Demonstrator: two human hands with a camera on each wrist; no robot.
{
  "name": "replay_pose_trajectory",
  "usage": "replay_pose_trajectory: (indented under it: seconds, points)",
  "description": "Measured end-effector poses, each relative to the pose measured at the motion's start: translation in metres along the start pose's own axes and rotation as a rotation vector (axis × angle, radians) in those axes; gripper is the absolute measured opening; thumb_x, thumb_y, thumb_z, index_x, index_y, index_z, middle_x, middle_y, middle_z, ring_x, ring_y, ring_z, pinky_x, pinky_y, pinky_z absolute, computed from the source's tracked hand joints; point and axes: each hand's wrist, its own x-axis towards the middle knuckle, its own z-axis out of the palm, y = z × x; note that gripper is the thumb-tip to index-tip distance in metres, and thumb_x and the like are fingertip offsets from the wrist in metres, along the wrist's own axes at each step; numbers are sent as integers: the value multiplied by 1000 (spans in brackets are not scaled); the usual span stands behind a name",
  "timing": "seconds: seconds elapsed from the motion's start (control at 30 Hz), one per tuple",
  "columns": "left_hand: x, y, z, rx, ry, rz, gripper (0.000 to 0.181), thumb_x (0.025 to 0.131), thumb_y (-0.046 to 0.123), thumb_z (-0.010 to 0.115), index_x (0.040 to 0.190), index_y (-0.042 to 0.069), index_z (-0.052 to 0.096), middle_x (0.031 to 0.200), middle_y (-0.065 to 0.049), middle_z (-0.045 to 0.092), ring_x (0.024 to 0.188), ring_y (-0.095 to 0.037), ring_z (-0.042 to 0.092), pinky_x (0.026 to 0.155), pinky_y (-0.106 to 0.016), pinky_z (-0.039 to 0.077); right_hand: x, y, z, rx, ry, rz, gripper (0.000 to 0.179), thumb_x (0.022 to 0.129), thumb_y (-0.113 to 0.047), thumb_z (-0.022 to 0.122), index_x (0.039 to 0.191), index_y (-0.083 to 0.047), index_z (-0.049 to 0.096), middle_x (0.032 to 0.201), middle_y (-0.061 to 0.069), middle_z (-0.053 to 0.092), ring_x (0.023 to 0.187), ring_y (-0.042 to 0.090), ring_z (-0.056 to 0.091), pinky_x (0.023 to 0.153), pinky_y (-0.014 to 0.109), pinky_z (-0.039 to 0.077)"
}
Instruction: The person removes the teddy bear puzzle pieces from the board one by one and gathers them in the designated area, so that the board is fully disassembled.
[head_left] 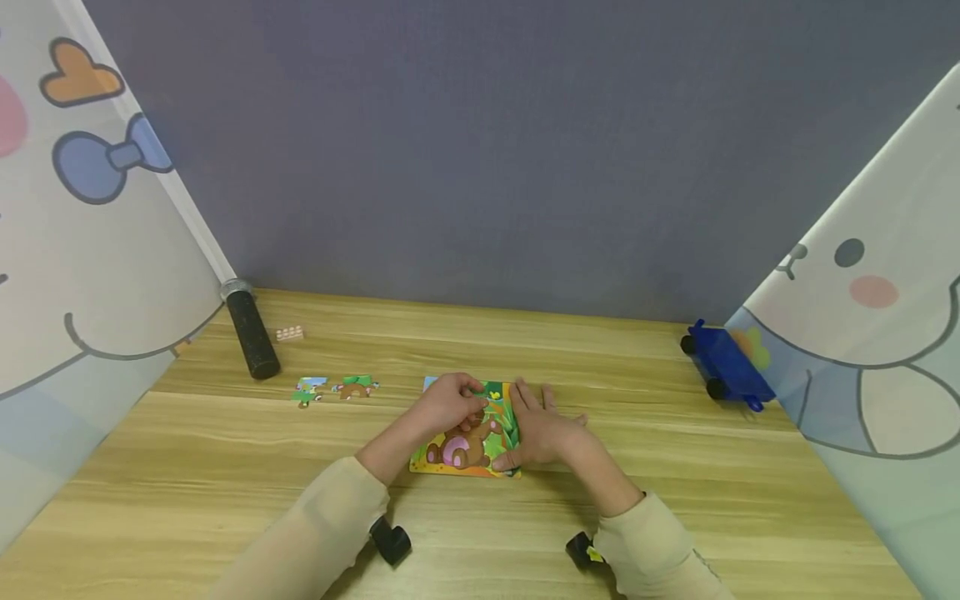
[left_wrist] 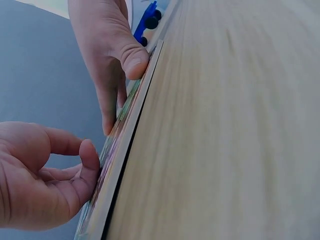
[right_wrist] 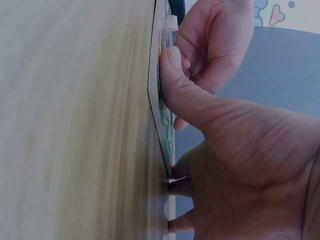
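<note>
A flat jigsaw puzzle [head_left: 457, 457] with a brown bear on a green and yellow picture lies on the wooden table. My left hand [head_left: 447, 406] is over its upper middle, fingers bent and fingertips close together at the surface. Whether a piece is between those fingertips is hidden. In the left wrist view, the left hand [left_wrist: 40, 180] touches or nearly touches the puzzle. My right hand [head_left: 546, 432] rests with spread fingers across the puzzle's right edge, its thumb [right_wrist: 175, 60] on the picture. Two loose puzzle pieces [head_left: 308, 390] [head_left: 356, 387] lie to the left.
At the back left are a black-handled rod [head_left: 252, 333] and a small pink-and-white block [head_left: 289, 333]. A blue toy cart [head_left: 726, 365] with black wheels stands at the right. A grey panel [head_left: 480, 158] closes off the back, with cartoon-printed sheets at both sides.
</note>
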Motion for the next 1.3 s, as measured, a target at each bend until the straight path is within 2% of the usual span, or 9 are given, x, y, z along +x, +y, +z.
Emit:
replay_pose_trajectory:
  seconds: [0.2,0.4,0.57,0.73,1.03,1.2,1.3]
  points:
    - [1,2,1,-10,20,-29,36,99,4,63,130,-11,56,79,-11,63,57,-12,57,56,-24,54,0,-1,0,-1,3,-5,123,78,-61,80,162,-6,10,169,9,1,150,46,0,90,90,16]
    - [0,0,0,-38,-2,-30,38,99,6,64,132,-11,56,74,-10,60,54,-12,53,52,-21,49,0,-1,0,0,8,-8,123,77,-61,81,163,-7,11,169,8,2,150,47,1,90,90,16]
    - [1,-3,-2,-87,-18,-40,40,98,6,65,134,-11,56,73,-9,59,58,-13,53,56,-22,49,0,-1,0,-7,11,-13,124,76,-62,81,163,-7,11,169,7,3,150,48,1,89,91,17]
    - [1,-3,-3,-131,-9,-64,41,97,4,66,134,-10,57,72,-8,59,60,-14,54,58,-23,51,1,-1,1,-8,11,-12,124,76,-61,81,163,-7,11,169,7,3,150,48,1,89,91,16]
    - [0,1,1,-186,39,-58,37,97,0,63,133,-9,58,83,-13,64,63,-15,57,60,-22,52,0,0,0,3,9,-4,124,77,-59,82,163,-7,10,169,6,1,150,47,0,90,91,16]
    - [-1,2,7,-177,88,-19,35,96,-2,65,129,-8,60,98,-14,68,65,-15,62,58,-23,53,0,0,-1,-1,8,-6,124,76,-60,81,163,-7,10,169,6,2,150,47,0,89,91,16]
    - [0,2,11,-150,119,0,34,94,-3,67,127,-7,60,98,-14,70,64,-14,64,56,-23,53,0,0,0,-8,8,-5,124,76,-61,81,162,-7,10,169,6,2,150,47,1,89,91,16]
